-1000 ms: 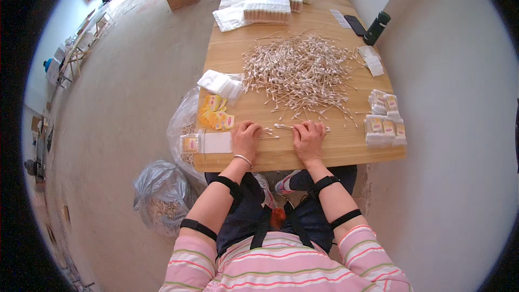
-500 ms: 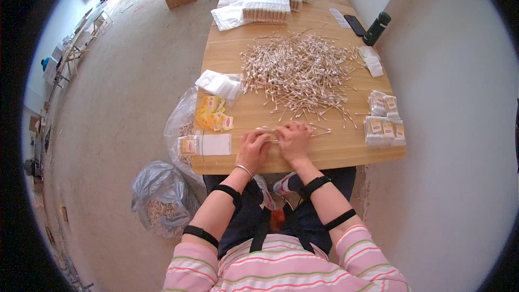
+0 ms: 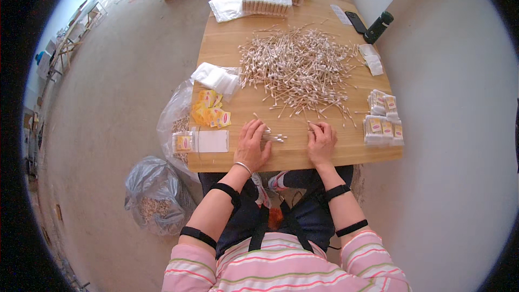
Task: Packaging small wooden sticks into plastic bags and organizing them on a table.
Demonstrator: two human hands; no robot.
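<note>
Under and beside my left hand point(image 3: 252, 146) is a small bunch of cotton swabs point(image 3: 275, 138), lying side by side on the table. Their white tips stick out to the right between my thumb and curled fingers. One more swab point(image 3: 256, 115) slants out past those fingertips. My right hand point(image 3: 322, 141) rests at the near side of the big loose heap of cotton swabs point(image 3: 297, 67). Its fingers are bent together at a swab tip point(image 3: 310, 123); the rest of that swab is mostly hidden.
At left lie yellow printed cards point(image 3: 211, 111), clear bags point(image 3: 216, 77) and a part-filled pack point(image 3: 184, 141). Filled packs point(image 3: 383, 128) stand at right, with a phone point(image 3: 355, 22) and black bottle point(image 3: 378, 27) beyond. Bundled packs point(image 3: 266, 2) sit at the far end.
My hands were close together over the swabs; now they are apart. The right hand has moved right toward the heap's near edge, and the bunch by my left hand shows more.
</note>
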